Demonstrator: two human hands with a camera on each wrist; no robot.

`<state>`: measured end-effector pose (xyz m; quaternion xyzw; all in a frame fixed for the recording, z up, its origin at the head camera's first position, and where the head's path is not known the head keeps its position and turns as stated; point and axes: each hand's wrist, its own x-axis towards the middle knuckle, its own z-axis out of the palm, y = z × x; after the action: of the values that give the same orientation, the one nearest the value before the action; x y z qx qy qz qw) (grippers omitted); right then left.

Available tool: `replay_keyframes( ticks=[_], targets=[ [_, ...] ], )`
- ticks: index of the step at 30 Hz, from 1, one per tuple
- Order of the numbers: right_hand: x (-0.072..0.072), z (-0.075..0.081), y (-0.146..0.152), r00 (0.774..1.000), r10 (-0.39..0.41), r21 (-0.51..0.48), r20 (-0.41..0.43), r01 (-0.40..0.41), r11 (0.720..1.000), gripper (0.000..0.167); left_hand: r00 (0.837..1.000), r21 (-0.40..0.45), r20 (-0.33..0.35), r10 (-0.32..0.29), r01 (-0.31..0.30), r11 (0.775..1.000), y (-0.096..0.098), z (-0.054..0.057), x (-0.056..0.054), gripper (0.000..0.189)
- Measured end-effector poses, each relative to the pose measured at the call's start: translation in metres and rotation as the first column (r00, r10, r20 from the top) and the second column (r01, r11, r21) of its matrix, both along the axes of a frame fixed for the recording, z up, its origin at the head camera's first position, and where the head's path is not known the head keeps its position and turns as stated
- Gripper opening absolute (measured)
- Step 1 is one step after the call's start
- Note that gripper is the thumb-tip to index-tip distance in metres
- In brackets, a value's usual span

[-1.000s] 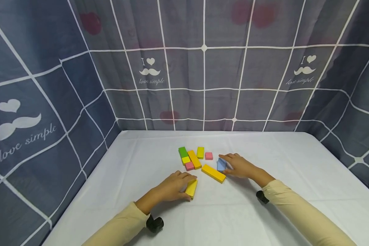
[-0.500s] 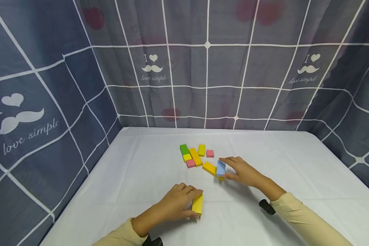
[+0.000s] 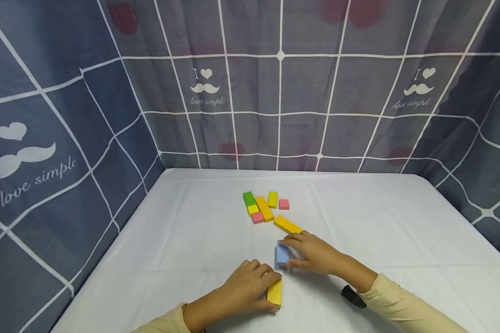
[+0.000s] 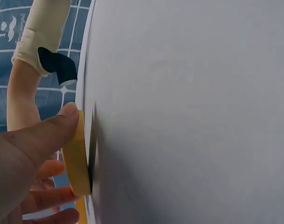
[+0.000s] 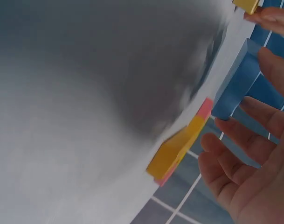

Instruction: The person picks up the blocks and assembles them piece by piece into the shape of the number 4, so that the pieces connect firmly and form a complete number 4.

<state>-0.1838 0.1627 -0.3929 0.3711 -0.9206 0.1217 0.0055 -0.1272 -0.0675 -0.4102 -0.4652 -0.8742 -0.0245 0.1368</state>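
Note:
My left hand (image 3: 250, 287) pinches a yellow block (image 3: 274, 293) by its two ends, near the front of the white table. In the left wrist view the thumb presses one end of that yellow block (image 4: 76, 158), and a thin shadow shows beside it. Just beyond, my right hand (image 3: 316, 253) holds a blue block (image 3: 282, 254) between thumb and fingers. The right wrist view shows the blue block (image 5: 237, 84) slightly off the cloth. Behind the right hand lies a long orange-yellow block (image 3: 287, 224), its near end partly covered by the fingers.
Farther back, a green block (image 3: 249, 199), a small yellow block (image 3: 253, 210), a pink block (image 3: 257, 217) and an orange block (image 3: 264, 209) lie close together. Another yellow block (image 3: 272, 200) and pink block (image 3: 284, 204) sit beside them. A grey checked curtain (image 3: 300, 92) encloses the table (image 3: 191, 208).
Both hands have come nearer the front edge with their blocks. The right hand has carried the blue block left and forward, past the long orange-yellow block. The left hand has shifted slightly right.

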Motion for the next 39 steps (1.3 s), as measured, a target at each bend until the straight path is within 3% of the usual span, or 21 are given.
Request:
replay_keyframes(
  ticks=[13,23,35,39],
  targets=[
    [0.010,-0.005,-0.009,0.999,0.030,0.033,0.040,-0.032,0.999,0.051,0.998,-0.091,-0.068,0.002,-0.008,0.996,0.006,0.002,0.011,0.060],
    [0.012,-0.009,-0.011,0.998,0.043,0.022,0.056,-0.044,0.999,0.055,0.999,-0.168,-0.016,0.038,-0.040,0.985,0.001,0.006,0.016,0.056],
    [0.009,-0.009,-0.014,0.994,0.092,0.047,0.064,-0.095,0.994,0.055,0.998,-0.134,-0.059,0.035,-0.043,0.990,-0.002,0.002,0.012,0.053],
    [0.011,-0.007,-0.012,0.992,0.098,0.045,0.079,-0.102,0.994,0.056,0.998,-0.125,-0.037,0.040,-0.045,0.991,0.000,0.002,0.011,0.054]
  ],
)
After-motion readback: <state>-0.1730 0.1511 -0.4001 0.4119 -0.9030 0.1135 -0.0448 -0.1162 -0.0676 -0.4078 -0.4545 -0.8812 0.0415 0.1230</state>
